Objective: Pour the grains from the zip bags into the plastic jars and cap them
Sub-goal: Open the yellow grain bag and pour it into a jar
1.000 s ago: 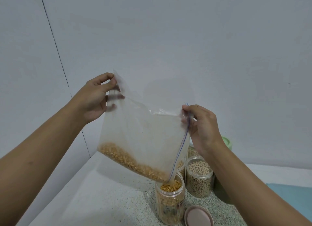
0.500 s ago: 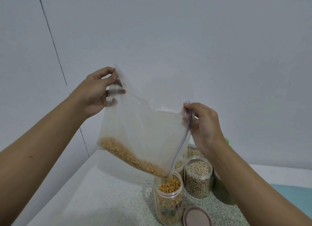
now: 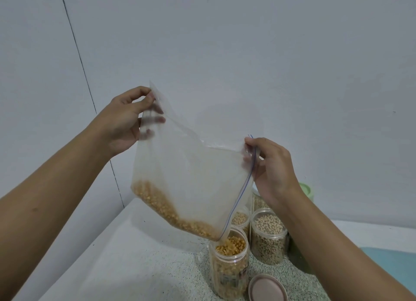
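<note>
You stood before a pale blue-grey wall that filled most of the view, plain and unmarked. A thin dark seam ran down it on the left, slanting toward the lower right, and met the back corner of the speckled countertop. That countertop was grey-white with fine dark flecks, and its left edge ran away diagonally from the corner toward the bottom left. At the far right, a flat teal surface lay on or against the countertop; you could not tell from this view what it was.
</note>
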